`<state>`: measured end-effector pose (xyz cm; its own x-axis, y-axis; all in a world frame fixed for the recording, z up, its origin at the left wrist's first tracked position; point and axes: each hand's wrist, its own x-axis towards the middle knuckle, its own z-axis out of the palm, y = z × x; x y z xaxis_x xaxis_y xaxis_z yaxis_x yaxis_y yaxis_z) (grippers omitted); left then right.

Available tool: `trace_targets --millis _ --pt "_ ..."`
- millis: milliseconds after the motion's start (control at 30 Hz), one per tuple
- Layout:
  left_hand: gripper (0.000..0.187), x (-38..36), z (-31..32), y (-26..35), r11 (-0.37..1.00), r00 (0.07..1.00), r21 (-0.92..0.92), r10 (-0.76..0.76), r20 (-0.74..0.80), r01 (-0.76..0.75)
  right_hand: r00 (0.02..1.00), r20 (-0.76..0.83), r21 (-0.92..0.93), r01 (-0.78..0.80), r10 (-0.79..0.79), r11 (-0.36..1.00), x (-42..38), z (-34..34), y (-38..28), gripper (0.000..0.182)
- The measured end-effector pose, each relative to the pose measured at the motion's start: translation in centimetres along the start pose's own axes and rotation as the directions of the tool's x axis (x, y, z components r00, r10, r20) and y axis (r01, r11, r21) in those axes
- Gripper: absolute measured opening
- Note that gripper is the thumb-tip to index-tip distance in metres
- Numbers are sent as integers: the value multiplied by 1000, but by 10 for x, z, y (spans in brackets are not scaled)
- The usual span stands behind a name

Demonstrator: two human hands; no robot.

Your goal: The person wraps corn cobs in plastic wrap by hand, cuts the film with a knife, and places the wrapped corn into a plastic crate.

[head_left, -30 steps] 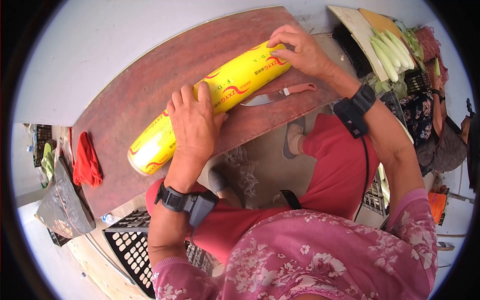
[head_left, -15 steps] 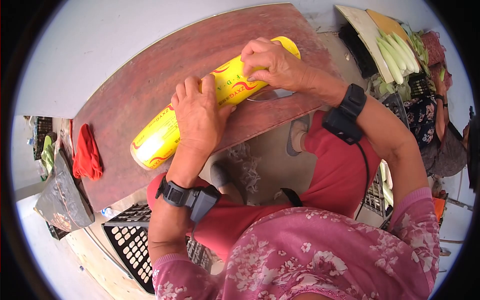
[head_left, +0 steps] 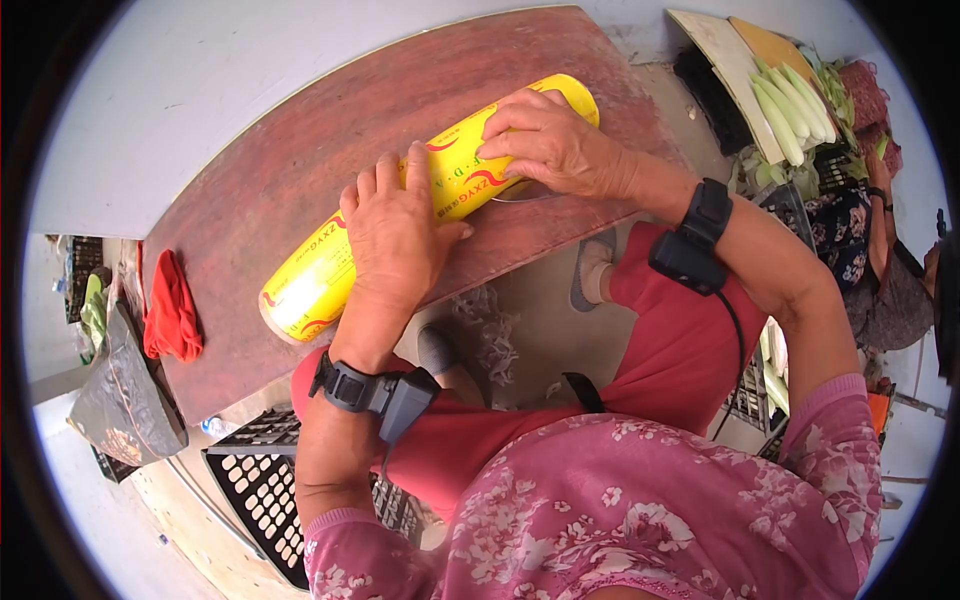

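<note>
A thick roll of cling film point(head_left: 308, 290) with yellow printed wrapping lies slantwise on a reddish-brown board point(head_left: 330, 120). My left hand point(head_left: 392, 240) rests over its middle, fingers stretched across to the far edge and thumb on the near side. Further right, my right hand point(head_left: 560, 145) is curled over the roll near its far end, fingertips pressed against the yellow print. Whether the right fingertips pinch an edge of film is too small to tell. A thin, shiny rim shows beside the roll under my right hand, mostly hidden.
A red cloth point(head_left: 172, 310) hangs at the board's left edge. Black plastic crates point(head_left: 262, 490) stand by my legs. Long pale green vegetables point(head_left: 790, 105) lie on a board at the upper right. Another person's arm point(head_left: 880, 215) shows at the right edge.
My right hand has come slightly nearer to me, with its fingers lower on the roll. The print under it has shifted my way. My left fingers lie straighter.
</note>
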<state>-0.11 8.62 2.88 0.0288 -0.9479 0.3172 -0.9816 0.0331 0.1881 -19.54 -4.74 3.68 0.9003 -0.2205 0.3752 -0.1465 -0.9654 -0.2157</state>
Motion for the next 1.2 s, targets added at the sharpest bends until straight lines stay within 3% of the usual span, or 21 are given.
trace_targets --millis 100,233,400,500,600,700,1000,1200 --pt "91 4 -6 4 994 990 107 -48 135 33 998 12 -43 66 -65 997 -6 -1 5 25" --pt "95 9 -5 1 991 977 125 -66 202 41 997 -57 -52 -63 60 997 -14 -8 22 23" --pt "90 24 1 -22 975 997 211 66 41 -74 895 -263 -82 -394 361 915 -29 -13 43 39" --pt "85 36 3 -40 963 995 256 97 -34 -85 882 -190 26 -435 432 900 -32 -14 45 43" --pt "86 39 14 -51 985 999 169 45 -7 -44 905 -188 -20 -391 381 920 -30 -15 44 43" --pt "88 37 19 -52 979 1000 202 12 3 -13 903 -195 -23 -396 384 918 -28 -13 44 41" --pt "84 38 19 -53 985 999 169 39 -15 -36 924 -233 -103 -332 302 938 -26 -15 47 16" --pt "85 37 21 -54 985 998 166 49 -26 -44 970 -203 -424 -210 133 881 -24 -16 45 10"
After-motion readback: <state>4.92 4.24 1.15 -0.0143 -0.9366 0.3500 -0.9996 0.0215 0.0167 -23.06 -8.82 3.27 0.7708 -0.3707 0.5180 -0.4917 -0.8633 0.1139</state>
